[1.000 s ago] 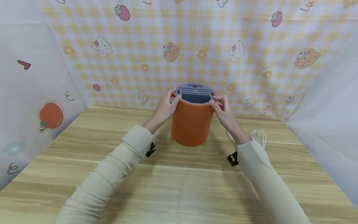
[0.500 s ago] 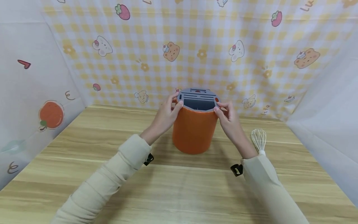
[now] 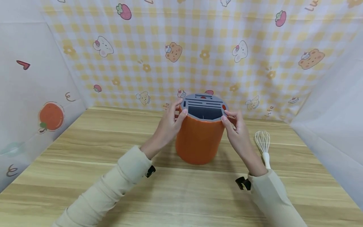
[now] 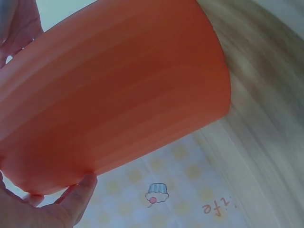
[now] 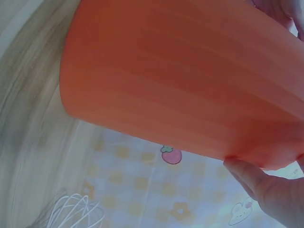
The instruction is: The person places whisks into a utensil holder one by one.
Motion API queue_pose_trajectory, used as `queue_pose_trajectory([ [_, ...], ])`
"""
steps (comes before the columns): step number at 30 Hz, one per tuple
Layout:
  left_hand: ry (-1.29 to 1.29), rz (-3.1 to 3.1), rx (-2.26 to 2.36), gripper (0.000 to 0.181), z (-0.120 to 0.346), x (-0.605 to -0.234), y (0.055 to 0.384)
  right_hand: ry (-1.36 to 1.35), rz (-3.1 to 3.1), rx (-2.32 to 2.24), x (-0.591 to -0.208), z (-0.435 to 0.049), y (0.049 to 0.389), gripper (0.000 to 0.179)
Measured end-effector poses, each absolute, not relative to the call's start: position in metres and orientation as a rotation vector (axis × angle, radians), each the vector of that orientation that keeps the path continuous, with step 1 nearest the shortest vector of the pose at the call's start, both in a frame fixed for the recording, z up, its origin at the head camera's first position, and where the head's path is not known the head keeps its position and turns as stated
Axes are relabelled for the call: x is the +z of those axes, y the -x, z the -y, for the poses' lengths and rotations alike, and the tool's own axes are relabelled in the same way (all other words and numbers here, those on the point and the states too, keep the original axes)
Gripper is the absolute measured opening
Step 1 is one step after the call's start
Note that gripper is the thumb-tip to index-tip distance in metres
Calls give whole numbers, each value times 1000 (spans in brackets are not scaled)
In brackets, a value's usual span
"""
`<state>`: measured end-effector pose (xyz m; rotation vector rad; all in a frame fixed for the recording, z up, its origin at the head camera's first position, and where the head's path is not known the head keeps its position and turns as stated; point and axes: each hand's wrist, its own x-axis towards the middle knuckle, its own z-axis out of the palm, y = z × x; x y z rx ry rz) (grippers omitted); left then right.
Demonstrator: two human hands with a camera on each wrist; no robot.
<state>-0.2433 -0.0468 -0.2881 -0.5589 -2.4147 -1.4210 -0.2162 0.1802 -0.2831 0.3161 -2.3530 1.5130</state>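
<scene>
I see left hand [image 3: 169, 122], right hand [image 3: 238, 131] pinching orange container [image 3: 199, 142] at left and right of grey rim [image 3: 211, 120]; likely light, stiff, smooth; rim best hold.

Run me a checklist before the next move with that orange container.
1. Left grip holding the orange container near its rim: ok.
2. Right grip holding the opposite side near the rim: ok.
3. Wide top opening uncovered: ok.
4. Inside empty: cannot tell, too dark.
5. Base flat on the table: cannot tell, contact isn't clearly visible.
6. Whisk clear of the right sleeve: cannot tell, they meet in the head view.
</scene>
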Motion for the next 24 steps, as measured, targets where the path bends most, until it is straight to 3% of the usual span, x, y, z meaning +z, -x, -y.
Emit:
queue_pose_trajectory([
  [24,544,2400,-1442,53,40,-293,219,-411,2448,1401,-278,-192,188,36],
])
